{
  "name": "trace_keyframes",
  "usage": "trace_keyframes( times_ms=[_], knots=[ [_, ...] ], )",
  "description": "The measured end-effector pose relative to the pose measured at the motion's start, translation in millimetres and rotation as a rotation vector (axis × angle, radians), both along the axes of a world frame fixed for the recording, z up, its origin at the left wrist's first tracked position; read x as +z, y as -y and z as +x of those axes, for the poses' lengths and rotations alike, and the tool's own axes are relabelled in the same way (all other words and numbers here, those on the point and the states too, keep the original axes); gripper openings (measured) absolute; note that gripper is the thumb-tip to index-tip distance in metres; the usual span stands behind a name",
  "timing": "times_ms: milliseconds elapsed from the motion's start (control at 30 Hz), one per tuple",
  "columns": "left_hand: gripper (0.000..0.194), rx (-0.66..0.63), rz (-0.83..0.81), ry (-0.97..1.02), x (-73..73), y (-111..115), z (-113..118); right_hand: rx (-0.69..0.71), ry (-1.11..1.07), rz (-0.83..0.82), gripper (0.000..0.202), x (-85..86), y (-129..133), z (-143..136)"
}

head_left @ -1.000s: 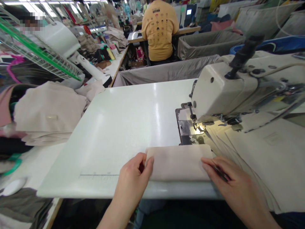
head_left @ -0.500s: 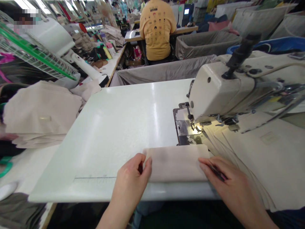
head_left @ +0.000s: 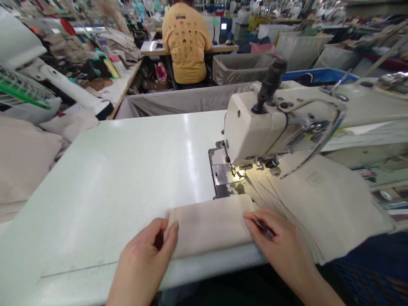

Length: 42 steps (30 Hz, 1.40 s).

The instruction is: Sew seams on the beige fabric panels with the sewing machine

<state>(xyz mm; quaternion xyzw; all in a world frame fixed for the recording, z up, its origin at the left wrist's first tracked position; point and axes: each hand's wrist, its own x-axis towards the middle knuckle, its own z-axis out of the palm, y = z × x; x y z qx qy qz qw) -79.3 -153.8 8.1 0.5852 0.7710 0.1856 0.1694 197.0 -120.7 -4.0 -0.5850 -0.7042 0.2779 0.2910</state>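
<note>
On the near side of the sewing machine (head_left: 255, 127), beige cloth (head_left: 208, 227) lies on the desk (head_left: 127, 178); left hand (head_left: 143, 255) pinches the end farther from the machine, right hand (head_left: 282, 244) the nearer end, slim dark tool (head_left: 265, 230) tucked in; step judged: squaring; next move calls for level, even grip.

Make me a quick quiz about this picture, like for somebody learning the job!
1. True or false: the left hand pinches one end of the pale cloth.

2. Which holds the slim dark item?
A) left hand
B) right hand
C) neither

3. Which machine has a light glowing underneath its head?

Key: 1. True. 2. B. 3. The sewing machine.
</note>
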Motion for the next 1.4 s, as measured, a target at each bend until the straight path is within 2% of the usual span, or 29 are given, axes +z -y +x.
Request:
trace_keyframes(
  times_ms=[400,633,767,900,967,1000,1067,1133,1200,1233,1300,1400],
  knots=[
    [0.036,0.007,-0.1,-0.012,4.5,0,0,0.035,0.01,-0.051,0.024,-0.3,-6,2],
    [0.039,0.015,-0.069,-0.037,6.8,-3,5,-0.01,0.044,-0.011,0.023,0.0,-4,-2],
    [0.036,-0.024,-0.041,-0.063,5.6,-5,6,0.108,0.179,0.129,0.016,3.4,-6,3],
    [0.03,-0.053,-0.031,-0.134,5.0,-1,7,0.26,0.317,0.349,0.021,4.0,-8,14],
    [0.023,-0.047,0.029,-0.209,5.2,2,8,0.288,0.348,0.431,0.021,0.1,-8,19],
    [0.026,-0.058,0.102,-0.261,5.5,3,8,0.304,0.358,0.46,0.019,-2.8,-9,21],
    [0.036,-0.178,0.284,-0.388,6.4,3,7,0.319,0.366,0.508,0.018,-8.9,-10,24],
    [0.032,-0.413,0.369,-0.486,8.7,1,3,0.323,0.357,0.529,0.019,-13.3,-11,25],
    [0.024,-0.624,0.29,-0.526,12.8,-4,-1,0.321,0.355,0.532,0.02,-14.4,-12,25],
    [0.021,-0.686,0.221,-0.533,15.5,-8,-2,0.318,0.359,0.531,0.02,-13.7,-12,24],
    [0.016,-0.732,0.093,-0.551,21.4,-19,0,0.303,0.371,0.528,0.019,-10.8,-10,20],
    [0.012,-0.67,-0.01,-0.61,28.3,-44,12,0.268,0.369,0.486,0.018,-6.0,-5,10]
  ],
)
